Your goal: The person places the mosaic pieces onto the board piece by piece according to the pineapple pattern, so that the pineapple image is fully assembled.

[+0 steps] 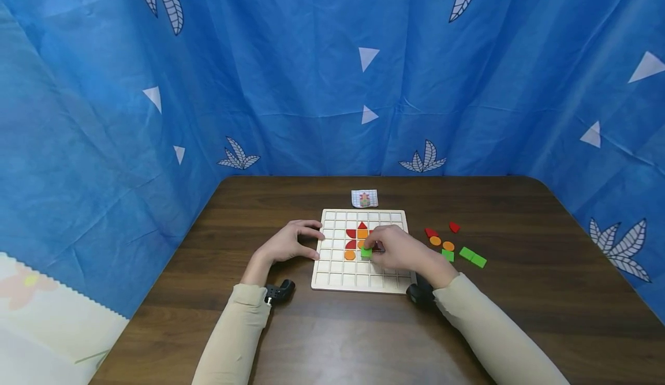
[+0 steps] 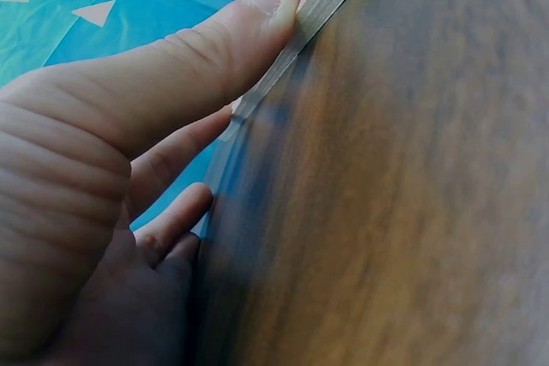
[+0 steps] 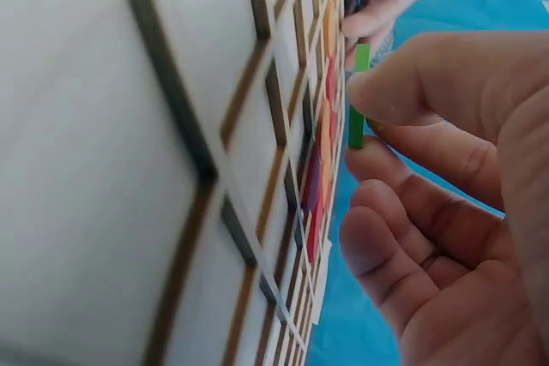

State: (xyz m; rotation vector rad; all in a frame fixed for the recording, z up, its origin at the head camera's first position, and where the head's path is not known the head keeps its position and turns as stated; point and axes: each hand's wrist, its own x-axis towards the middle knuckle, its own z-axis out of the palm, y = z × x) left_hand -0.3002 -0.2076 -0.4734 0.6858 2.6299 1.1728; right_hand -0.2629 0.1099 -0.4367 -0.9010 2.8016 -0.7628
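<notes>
A pale wooden grid board (image 1: 337, 280) lies on the table. My left hand (image 1: 292, 242) is at its left side, thumb and fingertips touching the edge. Above the middle of the grid my right hand (image 1: 399, 249) pinches a green square tile (image 3: 361, 57) between thumb and fingers. In the right wrist view the tile stands on edge, close over the board. Red pieces (image 1: 351, 233), an orange square (image 1: 362, 234) and an orange round piece (image 1: 350, 255) sit in cells of the grid. My right hand hides part of this pattern in the head view.
Behind the board lies a small pattern card (image 1: 365, 198). Loose pieces lie to the right: red ones (image 1: 454, 227), orange round ones (image 1: 448, 246) and green squares (image 1: 473, 257). A blue patterned curtain (image 1: 322, 85) surrounds the brown table (image 1: 322, 339).
</notes>
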